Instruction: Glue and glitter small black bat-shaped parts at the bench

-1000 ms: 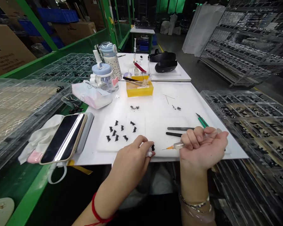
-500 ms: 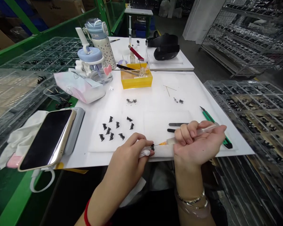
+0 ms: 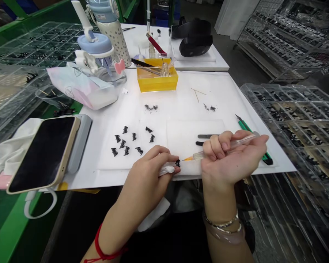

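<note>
At the near edge of the white table (image 3: pixel 222 82), my left hand (image 3: pixel 150 175) has a small black piece (image 3: pixel 178 163) pinched at its fingertips, with a wad of tissue (image 3: pixel 166 170) under the same fingers. My right hand (image 3: pixel 229 160) is turned palm up, its fingers curled round a clear syringe (image 3: pixel 199 156), whose needle (image 3: pixel 183 160) points left, right at the piece between my two hands; I cannot tell whether they touch. Off to my left, a phone (image 3: pixel 44 153) lies face up over a grey block (image 3: pixel 81 144). Just past my left hand, nine loose black pieces (image 3: pixel 127 150) lie scattered on white foam (image 3: pixel 137 162). Just past my right hand are dark tweezers (image 3: pixel 207 136), partly hidden behind it, and a green knife (image 3: pixel 245 126). Farther on lie two patches of black crumbs (image 3: pixel 151 107) and some thin sticks (image 3: pixel 196 96). Beyond them stands a yellow box (image 3: pixel 157 84) with tools (image 3: pixel 143 63) in it, with a soft packet (image 3: pixel 80 87), a straw cup (image 3: pixel 95 44) and a spotted bottle (image 3: pixel 115 38) to its left. On the next table (image 3: pixel 219 65) sits a black headset (image 3: pixel 196 45), and off to the right, past divided trays (image 3: pixel 298 120), stands a wire rack (image 3: pixel 259 58) loaded with rows of small things (image 3: pixel 290 38)
</note>
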The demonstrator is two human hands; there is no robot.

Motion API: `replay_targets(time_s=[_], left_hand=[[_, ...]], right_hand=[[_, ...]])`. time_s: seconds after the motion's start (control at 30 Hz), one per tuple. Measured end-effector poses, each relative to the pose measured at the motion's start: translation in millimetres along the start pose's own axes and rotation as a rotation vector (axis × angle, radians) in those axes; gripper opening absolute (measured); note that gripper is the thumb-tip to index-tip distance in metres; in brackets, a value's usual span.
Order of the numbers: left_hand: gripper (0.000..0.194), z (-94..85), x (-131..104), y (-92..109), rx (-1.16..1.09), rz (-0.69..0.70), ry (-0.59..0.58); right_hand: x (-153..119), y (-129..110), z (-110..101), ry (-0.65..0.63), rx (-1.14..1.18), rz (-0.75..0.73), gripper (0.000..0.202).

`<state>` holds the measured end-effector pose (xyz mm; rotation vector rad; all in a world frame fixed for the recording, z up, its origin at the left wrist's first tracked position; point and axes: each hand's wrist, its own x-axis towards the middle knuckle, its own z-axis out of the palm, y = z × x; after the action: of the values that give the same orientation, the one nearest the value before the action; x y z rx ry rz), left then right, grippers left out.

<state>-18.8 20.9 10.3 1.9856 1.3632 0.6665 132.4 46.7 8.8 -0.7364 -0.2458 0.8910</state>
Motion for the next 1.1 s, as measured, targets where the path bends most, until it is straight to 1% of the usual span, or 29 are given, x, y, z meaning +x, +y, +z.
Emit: replay_targets(time_s=[0.23,0.73,0.87,1.03,1.1], left_hand=[[0.013,0.6,-1,1,0.019,0.016,0.013],[0.016,0.6,0,0,0.026,0.029,-0.003],[0.015,1.3,0,0,0.034,0.026,-0.007],[0.015,0.7,1,1,0.032,-0.009,-0.043],[0.014,0.0,1,2,0.028,-0.015,-0.050]], right_hand=[[-1,-1,-1,-0.007,0.007,-0.015,0.049],[1,1,-1,-0.007,0.032,-0.055,0.046],[-4,1,-3,-0.068,0.024,-0.106,0.049],[-15,-2,-5,-0.220,0.006,-0.276,0.059],[-21,-4,-3,-0.271,-0.020,-0.329,0.060]])
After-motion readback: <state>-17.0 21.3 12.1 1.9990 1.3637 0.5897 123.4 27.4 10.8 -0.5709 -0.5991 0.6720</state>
